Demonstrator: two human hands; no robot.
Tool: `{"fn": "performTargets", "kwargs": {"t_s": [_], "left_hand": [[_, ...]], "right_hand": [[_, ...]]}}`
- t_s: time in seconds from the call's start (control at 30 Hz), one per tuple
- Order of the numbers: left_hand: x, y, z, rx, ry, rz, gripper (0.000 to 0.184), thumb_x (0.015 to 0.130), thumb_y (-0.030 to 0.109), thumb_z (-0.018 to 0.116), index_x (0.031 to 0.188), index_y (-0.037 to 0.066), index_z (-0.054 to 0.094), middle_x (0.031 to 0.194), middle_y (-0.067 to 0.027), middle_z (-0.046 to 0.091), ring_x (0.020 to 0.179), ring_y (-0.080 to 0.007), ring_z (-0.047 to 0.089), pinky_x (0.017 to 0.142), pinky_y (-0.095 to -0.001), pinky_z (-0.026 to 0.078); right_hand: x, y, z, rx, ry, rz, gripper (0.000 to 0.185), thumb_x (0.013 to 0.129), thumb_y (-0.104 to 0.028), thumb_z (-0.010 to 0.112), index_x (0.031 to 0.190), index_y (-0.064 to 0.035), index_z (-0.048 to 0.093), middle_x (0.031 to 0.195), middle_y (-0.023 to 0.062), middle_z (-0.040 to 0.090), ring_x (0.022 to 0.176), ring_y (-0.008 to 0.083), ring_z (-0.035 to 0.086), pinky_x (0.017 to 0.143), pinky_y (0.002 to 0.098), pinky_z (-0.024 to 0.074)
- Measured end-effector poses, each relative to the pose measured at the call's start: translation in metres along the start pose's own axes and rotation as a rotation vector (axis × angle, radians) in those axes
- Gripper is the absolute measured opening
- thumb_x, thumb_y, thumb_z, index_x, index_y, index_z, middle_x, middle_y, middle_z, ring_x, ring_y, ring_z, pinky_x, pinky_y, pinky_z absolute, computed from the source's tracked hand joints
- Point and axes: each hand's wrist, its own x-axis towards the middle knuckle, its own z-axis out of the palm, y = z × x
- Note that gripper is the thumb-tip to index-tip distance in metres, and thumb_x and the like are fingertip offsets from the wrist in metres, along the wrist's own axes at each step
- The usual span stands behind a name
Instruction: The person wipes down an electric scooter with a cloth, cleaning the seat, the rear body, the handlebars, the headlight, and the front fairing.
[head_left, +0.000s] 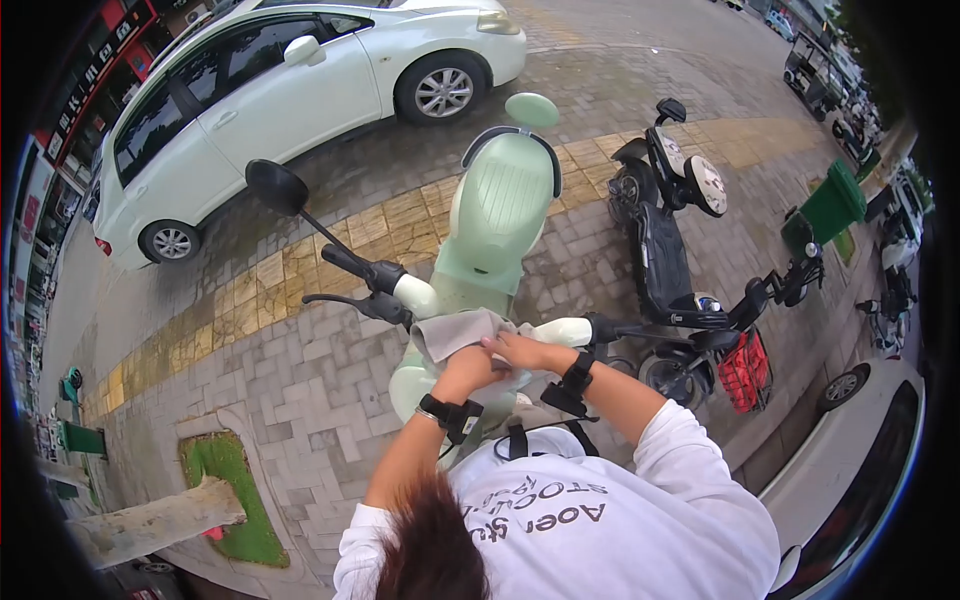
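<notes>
- Tree trunk (165,522) at lower left, over a grass patch (235,475).
- White car (290,95) parked on the far side of the yellow paving strip (235,310).
- Black mirror (277,188) on a stalk from the pale green scooter (500,205).
- Left hand (474,369) at the gray cloth (452,332), which lies over the middle of that scooter's handlebar; its fingers are mostly hidden, grip cannot be told.
- Right hand (518,350) on the cloth beside the left, fingers close together; whether they pinch it cannot be told.
- Black scooter (665,260), red bag (742,372) near its wheel.
- Green bin (832,203).
</notes>
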Motion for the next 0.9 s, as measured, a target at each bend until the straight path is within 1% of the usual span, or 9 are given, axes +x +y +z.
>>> {"fn": "performTargets", "kwargs": {"t_s": [0.07, 0.2, 0.3, 0.33, 0.43, 0.6, 0.7, 0.87, 0.9], "left_hand": [[-0.001, -0.014, 0.034, 0.056, 0.349, 0.109, 0.047, 0.067, 0.038, 0.064, 0.095, 0.001, 0.059, 0.095, -0.0171, 0.058, 0.090, -0.0298, 0.054, 0.077, -0.0370, 0.043], [0.002, -0.013, 0.027, -0.009, 0.350, 0.116, 0.042, 0.069, 0.036, 0.062, 0.092, 0.001, 0.060, 0.092, -0.0178, 0.058, 0.090, -0.0312, 0.054, 0.077, -0.0380, 0.042], [0.007, -0.007, 0.015, -0.143, 0.370, -0.014, 0.041, 0.071, 0.035, 0.059, 0.091, -0.001, 0.060, 0.095, -0.0214, 0.055, 0.089, -0.0325, 0.053, 0.078, -0.0387, 0.042], [0.006, -0.006, 0.015, -0.154, 0.389, -0.029, 0.041, 0.071, 0.035, 0.059, 0.091, -0.001, 0.060, 0.095, -0.0214, 0.055, 0.089, -0.0325, 0.053, 0.078, -0.0387, 0.042], [0.001, -0.002, 0.018, -0.158, 0.266, -0.127, 0.040, 0.071, 0.035, 0.058, 0.091, 0.001, 0.060, 0.100, -0.0212, 0.052, 0.095, -0.0326, 0.050, 0.080, -0.0395, 0.041], [-0.022, 0.000, 0.041, -0.002, 0.677, 0.041, 0.033, 0.067, 0.018, 0.060, 0.098, 0.005, 0.057, 0.110, -0.0207, 0.046, 0.102, -0.0363, 0.044, 0.085, -0.0430, 0.037], [-0.026, 0.002, 0.040, 0.011, 0.784, 0.094, 0.043, 0.064, 0.012, 0.060, 0.107, 0.011, 0.053, 0.111, -0.0223, 0.044, 0.101, -0.0382, 0.044, 0.085, -0.0435, 0.037], [-0.037, 0.013, 0.023, -0.029, 1.004, 0.089, 0.058, 0.062, 0.009, 0.062, 0.118, 0.014, 0.046, 0.113, -0.0266, 0.041, 0.101, -0.0400, 0.043, 0.084, -0.0430, 0.038], [-0.039, 0.014, 0.019, -0.041, 1.072, 0.050, 0.064, 0.062, 0.009, 0.062, 0.122, 0.012, 0.042, 0.115, -0.0276, 0.040, 0.101, -0.0406, 0.043, 0.083, -0.0433, 0.038]], "right_hand": [[-0.015, -0.015, -0.004, 0.027, 0.028, 0.020, 0.069, 0.083, -0.055, 0.033, 0.100, 0.0090, 0.052, 0.105, 0.0294, 0.050, 0.096, 0.0370, 0.050, 0.083, 0.0409, 0.0361], [0.032, 0.037, 0.020, 0.149, 0.061, -0.100, 0.067, 0.080, -0.053, 0.043, 0.108, 0.0083, 0.048, 0.111, 0.0266, 0.048, 0.099, 0.0353, 0.049, 0.085, 0.0391, 0.0363], [0.050, 0.031, 0.009, 0.121, 0.215, -0.015, 0.056, 0.077, -0.030, 0.056, 0.117, 0.0066, 0.042, 0.098, 0.0172, 0.057, 0.088, 0.0228, 0.055, 0.077, 0.0304, 0.0431], [0.052, 0.024, 0.006, 0.105, 0.198, -0.026, 0.056, 0.077, -0.030, 0.056, 0.117, 0.0066, 0.042, 0.098, 0.0172, 0.057, 0.088, 0.0228, 0.055, 0.077, 0.0304, 0.0431], [0.050, -0.002, -0.002, 0.516, 0.009, 0.194, 0.048, 0.072, -0.008, 0.059, 0.115, 0.0077, 0.044, 0.094, 0.0120, 0.059, 0.079, 0.0159, 0.057, 0.068, 0.0270, 0.0467], [0.039, 0.001, 0.011, 0.588, 0.017, 0.245, 0.039, 0.070, -0.003, 0.057, 0.107, 0.0078, 0.050, 0.088, 0.0120, 0.059, 0.075, 0.0153, 0.056, 0.064, 0.0270, 0.0468], [0.033, -0.004, 0.011, 0.557, 0.260, 0.068, 0.023, 0.068, -0.001, 0.056, 0.089, 0.0077, 0.058, 0.073, 0.0056, 0.057, 0.062, 0.0100, 0.051, 0.055, 0.0219, 0.0417], [0.017, -0.063, -0.029, 0.419, 0.315, -0.121, 0.027, 0.063, -0.004, 0.056, 0.089, 0.0038, 0.060, 0.067, 0.0054, 0.056, 0.060, 0.0110, 0.051, 0.056, 0.0232, 0.0423], [0.019, -0.079, -0.035, 0.343, 0.321, -0.260, 0.032, 0.064, -0.003, 0.056, 0.096, 0.0018, 0.058, 0.075, 0.0079, 0.056, 0.066, 0.0137, 0.052, 0.060, 0.0244, 0.0427]]}}
